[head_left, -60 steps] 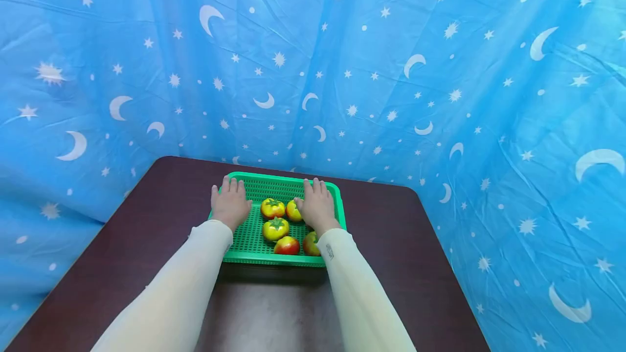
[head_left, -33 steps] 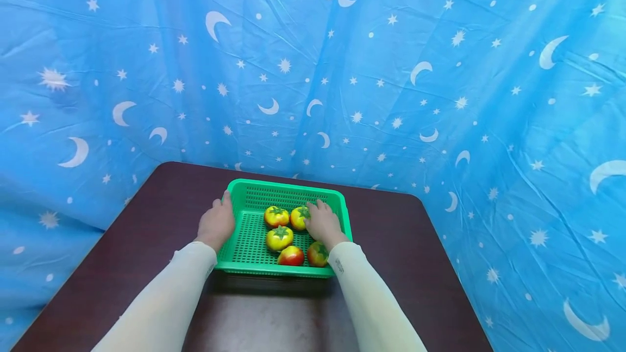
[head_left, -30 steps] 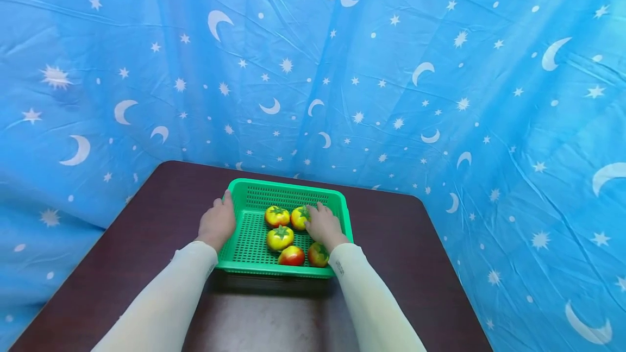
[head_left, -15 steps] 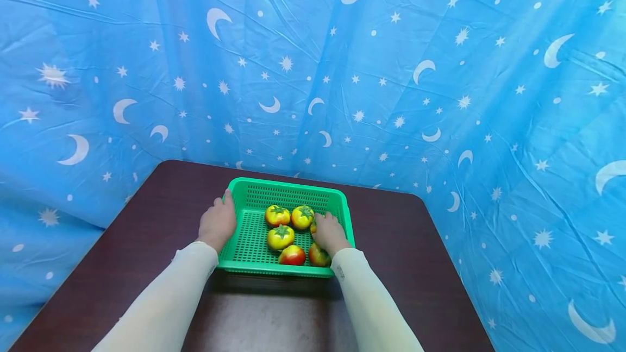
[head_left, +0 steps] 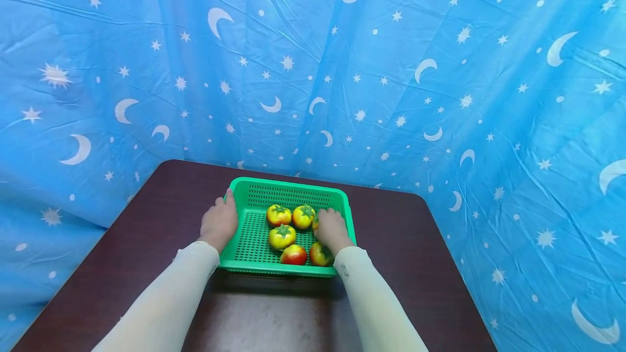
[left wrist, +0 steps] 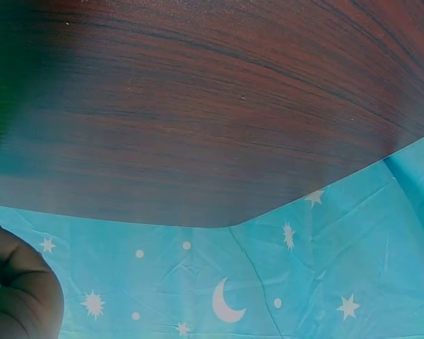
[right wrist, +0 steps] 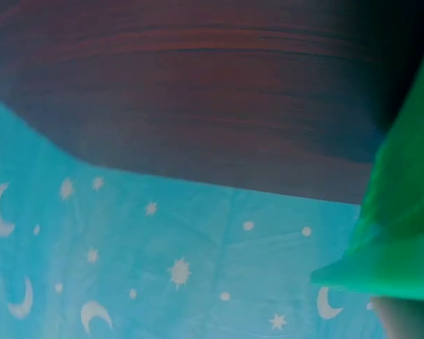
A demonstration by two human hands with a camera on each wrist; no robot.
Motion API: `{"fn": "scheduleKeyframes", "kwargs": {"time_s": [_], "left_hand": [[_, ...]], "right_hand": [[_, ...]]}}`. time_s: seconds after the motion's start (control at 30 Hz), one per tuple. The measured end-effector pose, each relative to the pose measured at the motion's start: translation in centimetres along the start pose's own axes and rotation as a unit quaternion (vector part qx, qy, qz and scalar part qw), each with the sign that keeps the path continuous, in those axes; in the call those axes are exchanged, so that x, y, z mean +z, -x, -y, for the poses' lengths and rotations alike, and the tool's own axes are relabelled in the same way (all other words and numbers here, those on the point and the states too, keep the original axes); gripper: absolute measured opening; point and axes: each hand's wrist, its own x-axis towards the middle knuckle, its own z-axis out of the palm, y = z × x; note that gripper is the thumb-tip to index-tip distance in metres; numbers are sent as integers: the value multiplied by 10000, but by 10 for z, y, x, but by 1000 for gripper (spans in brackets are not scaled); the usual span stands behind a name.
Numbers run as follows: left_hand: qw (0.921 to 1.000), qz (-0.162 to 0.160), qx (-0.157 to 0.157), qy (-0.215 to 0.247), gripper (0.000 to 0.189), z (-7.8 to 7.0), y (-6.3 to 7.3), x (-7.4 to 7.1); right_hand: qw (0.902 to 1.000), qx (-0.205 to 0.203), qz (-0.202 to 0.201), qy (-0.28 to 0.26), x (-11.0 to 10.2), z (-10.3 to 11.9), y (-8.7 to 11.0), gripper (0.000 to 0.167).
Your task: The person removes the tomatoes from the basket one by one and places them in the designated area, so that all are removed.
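A green plastic basket [head_left: 254, 232] with slotted walls sits on the dark table, with several yellow-and-red tomatoes inside it. My left hand [head_left: 219, 223] grips the basket's left rim; the left wrist view shows its bent finger [left wrist: 25, 282] beside a sliver of green. Inside the right part, my right hand [head_left: 333, 230] has its fingers curled over a tomato [head_left: 315, 224], mostly hidden beneath them. Left of that hand lie a tomato with a green star-shaped top [head_left: 304, 217] and another [head_left: 279, 215]. A redder tomato [head_left: 294, 255] rests by the front wall.
The brown wood-grain table [head_left: 391, 243] has rounded far corners. Blue curtain [head_left: 303, 96] with white moons and stars hangs behind it and along both sides. The basket's right rim [right wrist: 381, 268] fills the right of the right wrist view.
Both hands came down from above the basket, the left onto its rim, the right onto the tomatoes. The right hand then shifted rightward, uncovering one tomato and covering another beside it.
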Motion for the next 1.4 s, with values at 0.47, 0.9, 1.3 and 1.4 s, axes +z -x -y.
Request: {"fn": "scheduleKeyframes", "kwargs": {"time_s": [0.47, 0.9, 1.3, 1.4], "left_hand": [[10000, 32, 26, -4, 59, -1, 1, -3], [9999, 73, 2, -77, 60, -2, 1, -2], [9999, 138, -38, -72, 62, -1, 1, -4], [9999, 125, -22, -71, 62, -2, 1, -4]], "right_hand": [[9958, 123, -407, -815, -48, -3, -13, 65], [9894, 476, -907, -1028, -87, -42, -22, 64], [9850, 828, -1036, -1100, -87, -74, -25, 61], [9857, 872, -984, -1050, -83, -79, -25, 62]]}}
